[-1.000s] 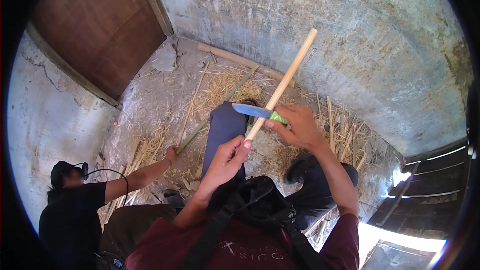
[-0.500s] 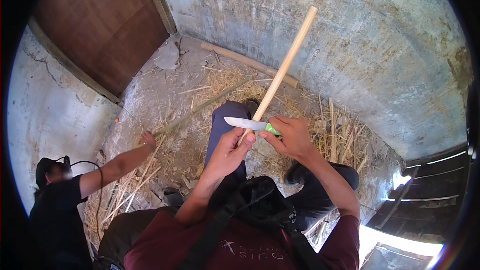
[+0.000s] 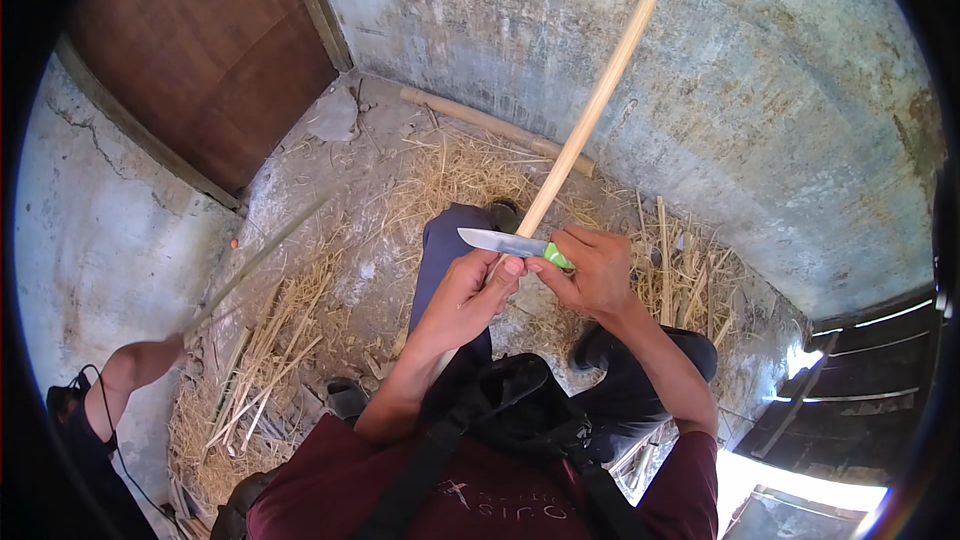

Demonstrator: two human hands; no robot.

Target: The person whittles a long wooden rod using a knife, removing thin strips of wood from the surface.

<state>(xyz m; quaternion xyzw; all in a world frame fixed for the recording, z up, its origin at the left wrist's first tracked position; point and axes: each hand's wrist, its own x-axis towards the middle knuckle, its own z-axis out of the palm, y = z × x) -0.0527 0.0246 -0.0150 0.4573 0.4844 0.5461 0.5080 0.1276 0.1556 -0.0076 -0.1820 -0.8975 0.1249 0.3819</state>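
Observation:
A pale, straight bamboo strip [image 3: 588, 118] slants up and away from my lap toward the far wall. Fingers and thumb of my left hand [image 3: 468, 298] close round its near end. In my right hand [image 3: 592, 270] is a knife [image 3: 497, 241] with a short steel blade and a green handle. The blade lies across the strip just beyond my left fingers, its tip pointing left. My right thumb is close to the left thumb, and both hands are above my knees.
Loose shavings [image 3: 470, 180] and split strips [image 3: 275, 370] litter the floor. A bamboo pole [image 3: 490, 125] lies along the wall's foot. At left, a co-worker's arm [image 3: 145, 365] holds a long greenish strip [image 3: 260, 255]. A brown door panel [image 3: 200, 50] stands at back left.
The strip in my hands has slid up and slightly right; both hands and the knife have shifted a little right. The co-worker's arm has pulled back left with the greenish strip.

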